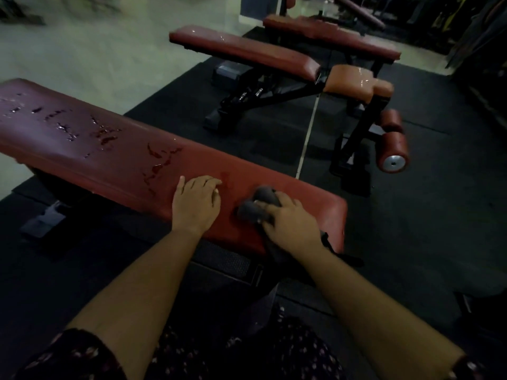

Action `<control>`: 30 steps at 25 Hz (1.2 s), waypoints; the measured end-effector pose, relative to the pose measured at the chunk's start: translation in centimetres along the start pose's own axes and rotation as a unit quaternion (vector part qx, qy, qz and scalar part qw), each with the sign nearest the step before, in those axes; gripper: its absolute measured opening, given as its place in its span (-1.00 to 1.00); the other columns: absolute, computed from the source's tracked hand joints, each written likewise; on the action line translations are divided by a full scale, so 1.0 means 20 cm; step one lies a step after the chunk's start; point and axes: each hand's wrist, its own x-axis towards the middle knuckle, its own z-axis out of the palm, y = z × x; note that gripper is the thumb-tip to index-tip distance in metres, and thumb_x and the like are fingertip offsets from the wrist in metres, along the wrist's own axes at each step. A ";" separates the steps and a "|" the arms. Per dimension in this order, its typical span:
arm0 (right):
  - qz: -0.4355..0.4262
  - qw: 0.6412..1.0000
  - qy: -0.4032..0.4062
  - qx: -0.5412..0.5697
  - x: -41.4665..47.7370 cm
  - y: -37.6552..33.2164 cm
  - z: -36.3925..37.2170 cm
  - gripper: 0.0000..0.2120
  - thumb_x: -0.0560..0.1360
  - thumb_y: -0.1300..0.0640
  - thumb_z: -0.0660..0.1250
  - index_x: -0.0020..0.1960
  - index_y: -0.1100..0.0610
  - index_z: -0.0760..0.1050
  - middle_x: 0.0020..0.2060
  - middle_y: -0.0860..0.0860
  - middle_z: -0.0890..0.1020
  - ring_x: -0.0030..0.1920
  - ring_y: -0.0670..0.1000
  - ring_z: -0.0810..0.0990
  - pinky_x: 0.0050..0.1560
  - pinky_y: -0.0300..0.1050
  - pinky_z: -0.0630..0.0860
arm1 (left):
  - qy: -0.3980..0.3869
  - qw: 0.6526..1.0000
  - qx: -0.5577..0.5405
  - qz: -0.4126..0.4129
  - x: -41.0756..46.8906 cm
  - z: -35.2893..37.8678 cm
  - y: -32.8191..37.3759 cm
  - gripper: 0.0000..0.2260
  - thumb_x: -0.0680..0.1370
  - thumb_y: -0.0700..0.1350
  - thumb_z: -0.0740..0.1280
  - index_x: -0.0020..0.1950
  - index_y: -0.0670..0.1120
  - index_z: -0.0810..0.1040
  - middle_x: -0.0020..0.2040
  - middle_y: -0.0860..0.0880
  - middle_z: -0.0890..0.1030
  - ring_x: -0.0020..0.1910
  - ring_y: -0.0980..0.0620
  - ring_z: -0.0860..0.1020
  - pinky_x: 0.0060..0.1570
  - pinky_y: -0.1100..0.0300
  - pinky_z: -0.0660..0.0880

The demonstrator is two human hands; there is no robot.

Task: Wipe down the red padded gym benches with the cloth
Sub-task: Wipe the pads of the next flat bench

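A long red padded bench (115, 149) runs from the left edge to the middle right, its vinyl torn in several spots on the left half. My left hand (196, 204) lies flat on the pad near the right end, fingers straight. Just right of it, my right hand (288, 223) grips a bunched grey cloth (253, 204) and holds it down on the pad. A second red bench (241, 52) with an orange seat pad (351, 80) stands behind, and a third red bench (329, 37) lies farther back.
Black rubber mats (411, 215) cover the floor around the benches; pale floor (96, 50) lies to the far left. The second bench has red leg rollers (393, 149) on a black frame at its right end. Dark equipment fills the top right.
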 end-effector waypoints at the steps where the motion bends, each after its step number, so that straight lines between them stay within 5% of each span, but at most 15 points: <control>1: 0.031 0.999 0.007 0.009 0.06 0.02 -0.01 -0.57 0.57 -0.12 0.19 0.43 -0.25 0.33 0.40 -0.03 0.32 0.25 0.15 0.39 0.03 0.04 0.51 | 0.003 1.000 0.007 0.009 0.01 -0.02 -0.04 -0.70 0.58 -0.15 0.22 0.28 0.00 0.55 0.29 0.00 0.55 0.31 -0.04 0.46 0.51 -0.09 0.06; 9: 0.163 0.986 -0.021 -0.010 0.57 0.21 0.04 -0.53 0.57 -0.23 0.14 0.47 -0.26 0.24 0.40 0.16 0.29 0.32 0.32 0.33 0.16 0.16 0.43 | 0.046 0.999 -0.020 0.020 0.02 0.00 -0.27 -0.57 0.55 0.02 0.06 0.27 -0.03 0.58 0.29 -0.03 0.57 0.35 -0.11 0.45 0.44 -0.10 0.22; 19: -0.090 0.994 -0.033 -0.059 0.28 -0.18 0.01 -0.49 0.53 -0.12 0.22 0.47 -0.19 0.27 0.41 0.08 0.29 0.23 0.21 0.41 0.08 0.08 0.52 | 0.047 0.998 -0.049 0.012 0.02 0.01 -0.28 -0.58 0.53 0.00 0.08 0.25 -0.04 0.60 0.26 -0.05 0.59 0.32 -0.13 0.47 0.38 -0.08 0.30; 24: -0.175 0.978 -0.004 -0.109 -0.05 -0.36 0.07 -0.44 0.29 -0.16 0.46 0.29 -0.20 0.52 0.27 0.10 0.53 -0.02 0.18 0.57 -0.26 0.00 0.53 | 0.024 0.998 -0.052 0.034 0.02 -0.01 -0.29 -0.59 0.57 -0.02 0.06 0.28 -0.03 0.58 0.29 -0.04 0.57 0.37 -0.11 0.44 0.45 -0.06 0.20; 27: -0.227 0.967 -0.003 -0.120 -0.01 -0.47 0.09 -0.49 0.35 -0.17 0.43 0.30 -0.21 0.52 0.34 0.10 0.49 0.08 0.19 0.55 -0.19 0.03 0.54 | 0.027 0.996 -0.075 0.029 0.05 -0.06 -0.34 -0.69 0.63 -0.12 0.15 0.32 0.00 0.55 0.34 0.00 0.52 0.43 -0.05 0.36 0.52 -0.03 -0.04; 30: -0.199 0.979 -0.018 -0.048 0.22 -0.52 0.07 -0.52 0.53 -0.15 0.25 0.44 -0.23 0.34 0.43 0.05 0.32 0.23 0.19 0.40 -0.01 0.07 0.50 | 0.061 0.997 -0.040 -0.022 0.08 -0.12 -0.46 -0.70 0.61 -0.18 0.23 0.32 -0.01 0.54 0.35 -0.02 0.51 0.44 -0.09 0.36 0.52 -0.08 -0.04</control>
